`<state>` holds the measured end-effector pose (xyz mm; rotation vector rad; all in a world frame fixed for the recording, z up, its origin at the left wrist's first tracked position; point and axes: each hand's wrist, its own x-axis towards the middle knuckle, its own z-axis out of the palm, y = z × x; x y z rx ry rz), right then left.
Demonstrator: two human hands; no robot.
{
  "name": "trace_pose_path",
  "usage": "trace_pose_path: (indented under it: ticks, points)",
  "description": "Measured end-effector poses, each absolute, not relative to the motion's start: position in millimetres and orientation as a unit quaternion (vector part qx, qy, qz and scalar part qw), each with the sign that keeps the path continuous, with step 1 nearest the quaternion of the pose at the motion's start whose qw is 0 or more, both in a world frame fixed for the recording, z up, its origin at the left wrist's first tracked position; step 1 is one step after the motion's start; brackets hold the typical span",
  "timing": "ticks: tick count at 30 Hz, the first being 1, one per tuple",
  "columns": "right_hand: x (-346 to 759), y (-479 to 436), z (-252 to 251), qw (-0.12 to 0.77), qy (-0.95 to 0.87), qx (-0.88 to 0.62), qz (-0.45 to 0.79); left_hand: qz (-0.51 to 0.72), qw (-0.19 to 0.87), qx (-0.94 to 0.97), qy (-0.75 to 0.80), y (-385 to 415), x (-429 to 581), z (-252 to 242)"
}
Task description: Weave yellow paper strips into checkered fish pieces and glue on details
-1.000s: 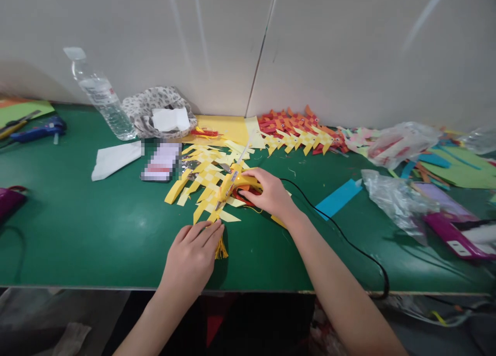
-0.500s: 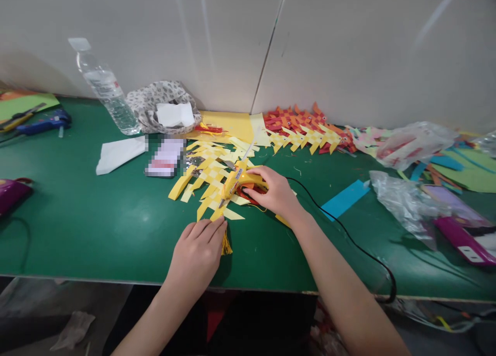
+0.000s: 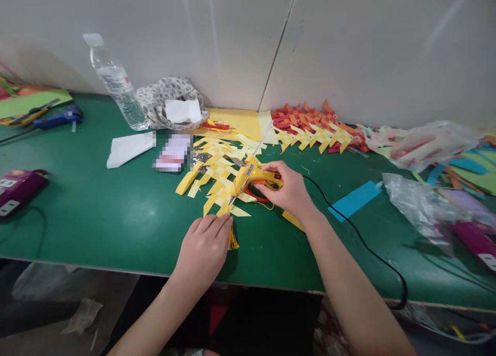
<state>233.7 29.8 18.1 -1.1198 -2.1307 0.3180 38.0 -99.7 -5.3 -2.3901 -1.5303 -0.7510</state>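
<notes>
My right hand (image 3: 289, 190) is wrapped round the handle of a yellow glue gun (image 3: 251, 176), whose nozzle points down-left at a woven yellow paper fish (image 3: 217, 183) lying on the green table (image 3: 96, 211). My left hand (image 3: 203, 247) rests flat at the fish's near tip, fingers together and pressing on the paper just beside a small yellow tassel (image 3: 233, 240). The gun's black cord (image 3: 360, 237) runs off to the right across the table.
A water bottle (image 3: 118, 84), a patterned cloth pouch (image 3: 170, 105), a white tissue (image 3: 127, 148) and a phone (image 3: 173, 153) lie behind. Red and yellow woven fish (image 3: 313, 128) are piled by the wall. Plastic bags (image 3: 422, 201) and coloured paper strips fill the right; a blue glue gun (image 3: 58, 118) lies far left.
The view has swung left, shifting everything right in the picture. My right hand has raised the glue gun a little over the fish; my left hand stays pressed at the fish's tip.
</notes>
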Motion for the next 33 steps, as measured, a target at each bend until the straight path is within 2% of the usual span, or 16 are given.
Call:
trace_pose_path:
  ticks: [17,33]
  points:
    - [231.4,28.6,19.5,0.325,-0.848,-0.408,0.092,-0.262,0.088,-0.808,-0.520,-99.3,39.7,-2.8]
    - [232.8,29.7,17.5,0.364,-0.819,-0.431,0.106,-0.260,0.100,-0.803,-0.527,-100.0,39.6,-5.5]
